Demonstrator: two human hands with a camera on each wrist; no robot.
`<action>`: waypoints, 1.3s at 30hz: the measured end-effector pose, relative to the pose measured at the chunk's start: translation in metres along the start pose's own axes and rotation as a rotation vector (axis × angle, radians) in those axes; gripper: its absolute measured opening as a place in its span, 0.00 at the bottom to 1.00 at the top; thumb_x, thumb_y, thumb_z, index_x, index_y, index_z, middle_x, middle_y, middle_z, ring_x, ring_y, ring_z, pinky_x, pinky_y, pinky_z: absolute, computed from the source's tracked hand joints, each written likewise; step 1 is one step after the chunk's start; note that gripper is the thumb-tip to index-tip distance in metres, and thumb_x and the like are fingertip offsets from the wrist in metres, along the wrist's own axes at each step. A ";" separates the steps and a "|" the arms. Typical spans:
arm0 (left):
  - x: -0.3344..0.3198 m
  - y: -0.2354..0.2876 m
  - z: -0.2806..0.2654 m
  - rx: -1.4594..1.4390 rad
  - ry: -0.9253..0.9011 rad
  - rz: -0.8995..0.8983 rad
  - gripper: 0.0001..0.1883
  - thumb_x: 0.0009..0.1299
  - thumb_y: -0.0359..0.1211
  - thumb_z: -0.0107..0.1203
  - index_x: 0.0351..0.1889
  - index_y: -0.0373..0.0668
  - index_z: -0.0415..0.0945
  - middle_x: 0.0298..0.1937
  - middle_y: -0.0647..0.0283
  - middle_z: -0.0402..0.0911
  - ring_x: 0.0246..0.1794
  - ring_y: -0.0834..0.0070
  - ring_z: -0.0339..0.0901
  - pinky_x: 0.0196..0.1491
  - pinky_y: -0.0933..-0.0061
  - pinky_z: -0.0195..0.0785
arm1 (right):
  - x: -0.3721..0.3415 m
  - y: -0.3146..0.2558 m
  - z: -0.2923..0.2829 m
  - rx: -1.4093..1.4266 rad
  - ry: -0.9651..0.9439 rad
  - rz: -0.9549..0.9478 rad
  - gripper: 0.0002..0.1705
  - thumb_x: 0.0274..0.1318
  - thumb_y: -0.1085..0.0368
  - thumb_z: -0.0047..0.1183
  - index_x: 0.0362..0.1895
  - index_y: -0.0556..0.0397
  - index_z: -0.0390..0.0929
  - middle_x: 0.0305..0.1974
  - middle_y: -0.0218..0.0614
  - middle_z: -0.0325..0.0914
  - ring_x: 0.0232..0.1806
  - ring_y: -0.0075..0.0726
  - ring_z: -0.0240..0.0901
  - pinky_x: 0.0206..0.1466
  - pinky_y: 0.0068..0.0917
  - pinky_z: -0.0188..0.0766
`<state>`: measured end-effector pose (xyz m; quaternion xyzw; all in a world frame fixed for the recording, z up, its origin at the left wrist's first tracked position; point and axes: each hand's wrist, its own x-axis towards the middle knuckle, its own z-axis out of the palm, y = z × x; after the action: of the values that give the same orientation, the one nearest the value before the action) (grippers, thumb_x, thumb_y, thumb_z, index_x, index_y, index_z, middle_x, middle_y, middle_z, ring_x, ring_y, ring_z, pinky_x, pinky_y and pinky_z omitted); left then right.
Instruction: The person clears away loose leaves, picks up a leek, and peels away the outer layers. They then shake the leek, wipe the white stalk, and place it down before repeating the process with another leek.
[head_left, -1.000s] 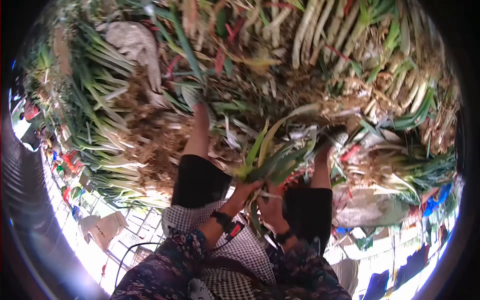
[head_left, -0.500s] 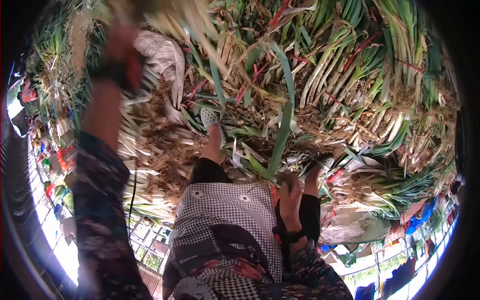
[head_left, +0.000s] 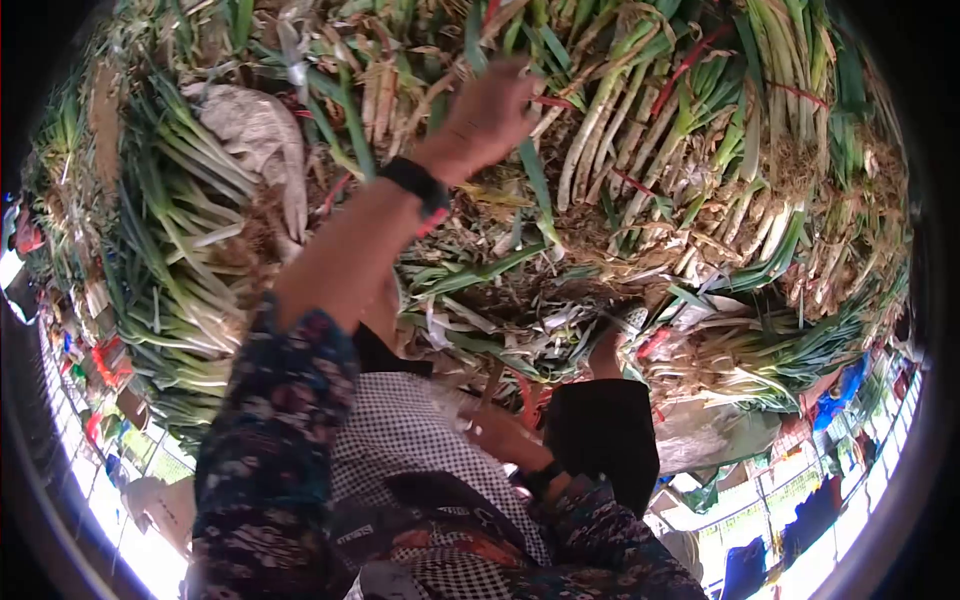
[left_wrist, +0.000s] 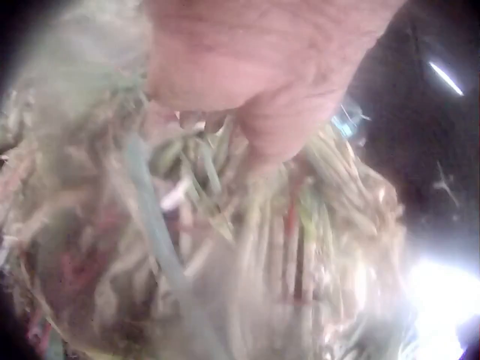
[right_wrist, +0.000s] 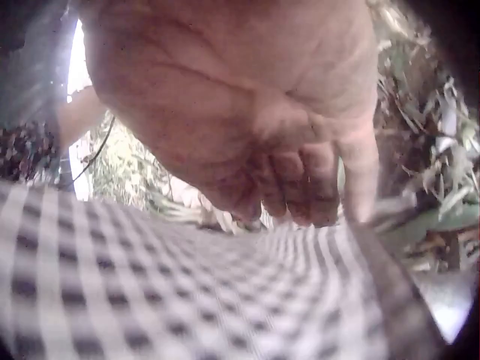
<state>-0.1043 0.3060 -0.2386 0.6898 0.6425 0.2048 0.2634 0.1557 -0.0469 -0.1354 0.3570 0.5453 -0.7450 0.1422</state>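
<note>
In the head view the left hand [head_left: 490, 112] is stretched out over the pile of long green-and-white stalks [head_left: 600, 140], fingers bent downward. The left wrist view has this hand [left_wrist: 255, 67] just above stalks [left_wrist: 300, 247] and a long leaf [left_wrist: 157, 217]; whether it grips any is hidden. Low in front of the body, the right hand [head_left: 500, 435] is at the checked apron [head_left: 385, 410]. Seen from the right wrist, the right hand [right_wrist: 255, 105] has loosely bent fingers and a straighter thumb close to the apron cloth [right_wrist: 187, 292], with no stalk visible in it.
More stalks with brown roots [head_left: 180, 260] lie along the left, others [head_left: 760, 360] at the right. A pale sack [head_left: 250, 130] rests at upper left, another [head_left: 700, 440] at lower right. Loose leaves and scraps [head_left: 500, 310] cover the ground between the feet.
The hands were together on leafy stalks; the left swung out to the upper left, then across to the pile ahead. The right let go of a long leaf and moved to the apron.
</note>
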 end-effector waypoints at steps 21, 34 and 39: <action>-0.065 0.067 0.122 -0.680 0.301 -0.673 0.21 0.61 0.42 0.63 0.33 0.29 0.75 0.29 0.58 0.77 0.27 0.72 0.74 0.31 0.69 0.67 | 0.106 0.125 -0.219 0.485 0.773 -0.116 0.19 0.62 0.63 0.47 0.54 0.61 0.69 0.42 0.42 0.77 0.39 0.34 0.76 0.42 0.31 0.74; -0.278 0.209 0.204 -0.559 -0.045 -0.244 0.22 0.63 0.45 0.53 0.33 0.31 0.78 0.30 0.44 0.80 0.31 0.54 0.80 0.36 0.54 0.71 | 0.017 0.074 -0.196 0.552 0.546 -0.371 0.20 0.66 0.54 0.44 0.47 0.60 0.74 0.34 0.41 0.79 0.33 0.36 0.75 0.36 0.31 0.73; -0.281 0.203 0.162 -0.371 0.145 -0.231 0.23 0.67 0.47 0.49 0.32 0.31 0.77 0.24 0.42 0.76 0.24 0.53 0.77 0.30 0.55 0.69 | -0.019 0.097 -0.147 -0.168 1.030 -0.591 0.16 0.62 0.59 0.49 0.44 0.61 0.74 0.25 0.33 0.72 0.25 0.26 0.63 0.27 0.27 0.62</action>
<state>0.1290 0.0031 -0.2218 0.5350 0.6859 0.3369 0.3603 0.2829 0.0485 -0.2130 0.4928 0.6772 -0.4387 -0.3258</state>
